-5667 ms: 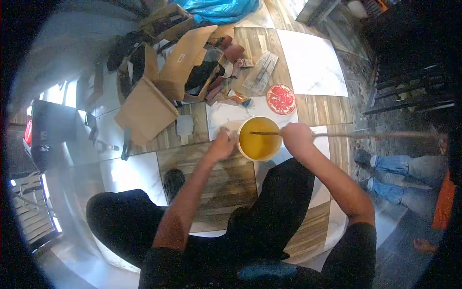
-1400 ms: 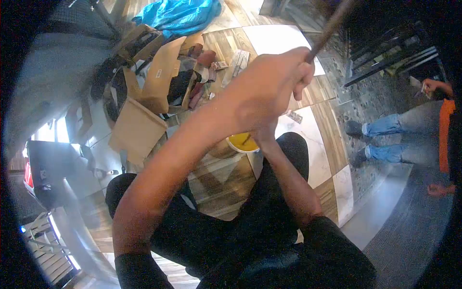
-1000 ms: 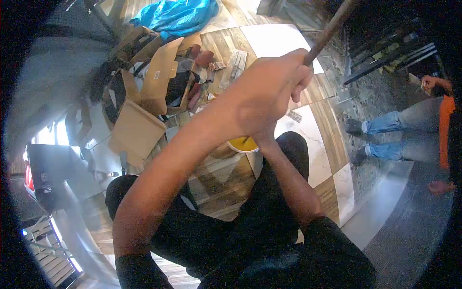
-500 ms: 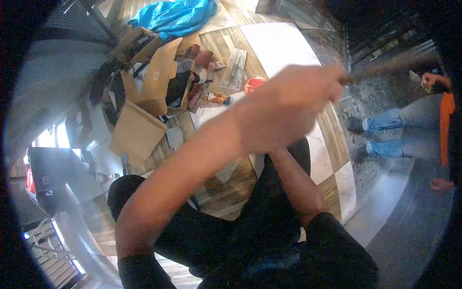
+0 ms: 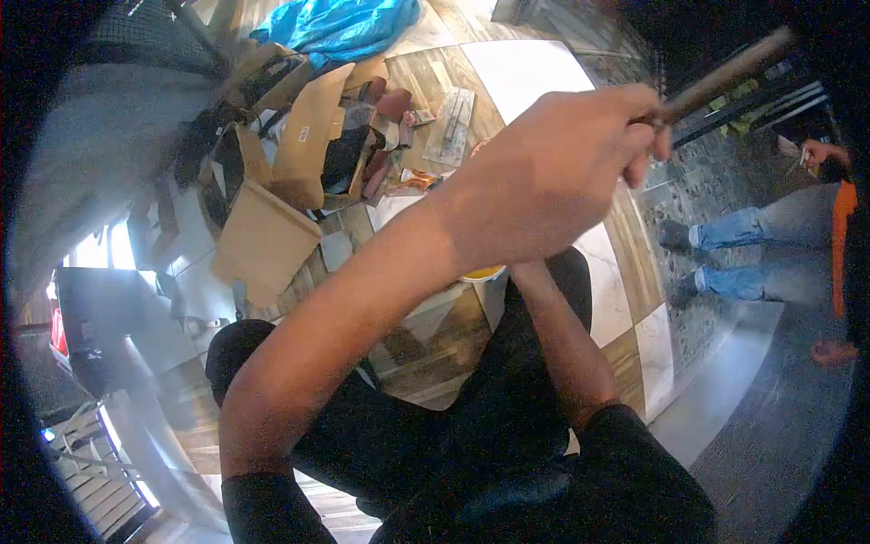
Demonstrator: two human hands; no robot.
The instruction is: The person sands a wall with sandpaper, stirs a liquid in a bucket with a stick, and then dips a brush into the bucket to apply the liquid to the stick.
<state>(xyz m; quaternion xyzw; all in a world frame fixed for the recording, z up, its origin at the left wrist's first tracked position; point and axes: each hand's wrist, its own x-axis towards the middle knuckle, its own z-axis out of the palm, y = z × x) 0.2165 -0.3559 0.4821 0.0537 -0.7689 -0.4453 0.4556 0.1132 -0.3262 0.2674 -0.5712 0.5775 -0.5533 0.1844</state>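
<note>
My left hand reaches across the upper middle, with its fingers closed round one end of a brown stick. That stick slants up and right, away from my body. My right forearm rises from the lower right and passes behind my left hand, which hides the right hand and its fingers. Just below my left hand shows part of a yellow-and-white rim, perhaps of a container; the rest is covered by my hand and arm.
Open cardboard boxes with mixed items lie at the upper left, beside a blue plastic sheet. A smeared flat board is on the tiled floor. At the right stands another person in jeans, with something small in one hand.
My left hand has shifted slightly up and right, and the stick has tilted further upward. The yellow rim has come into view below it, while the red round item is now mostly covered.
</note>
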